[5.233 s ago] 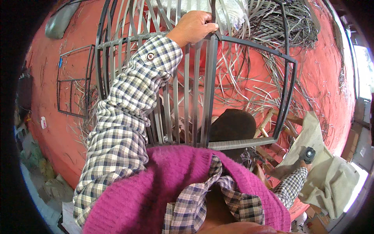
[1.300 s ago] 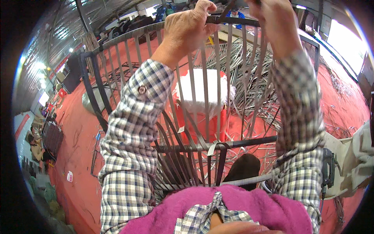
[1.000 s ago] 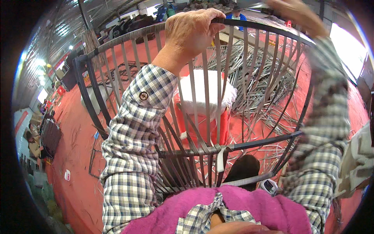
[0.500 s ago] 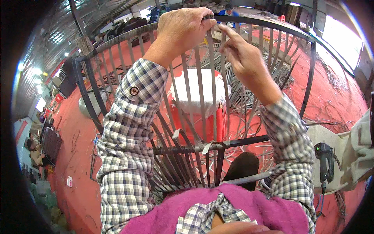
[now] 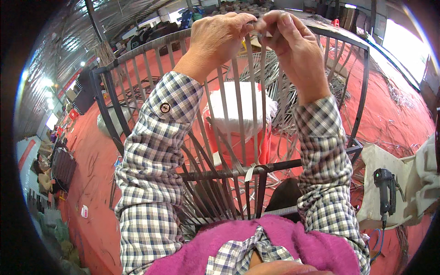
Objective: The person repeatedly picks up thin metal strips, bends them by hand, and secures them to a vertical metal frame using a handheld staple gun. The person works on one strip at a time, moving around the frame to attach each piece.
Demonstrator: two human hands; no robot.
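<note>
In front of me stands a dark metal frame, its curved top rail (image 5: 160,42) partly wrapped in grey strip. Flat grey strips (image 5: 237,85) run down from it to the wrapped lower rail (image 5: 284,165). My left hand (image 5: 216,37) is closed over the middle of the top rail, thumb and fingers pressed together at a strip. Just to its right, my right hand (image 5: 297,52) has its fingers curled at the rail, closed on a grey strip; the fingertips are slightly blurred. A short pale strip end (image 5: 250,172) sticks out at the lower rail.
Behind the strips is a red stool-like object (image 5: 263,144) with a white cover (image 5: 238,98). Loose strips (image 5: 341,87) lie heaped on the red floor (image 5: 96,174). To the right, a black handheld device (image 5: 384,183) with a cable rests against pale cloth (image 5: 369,208).
My right hand has turned and curled its fingers, raising them to the top rail beside my left hand. My left hand keeps its hold. The view has shifted slightly.
</note>
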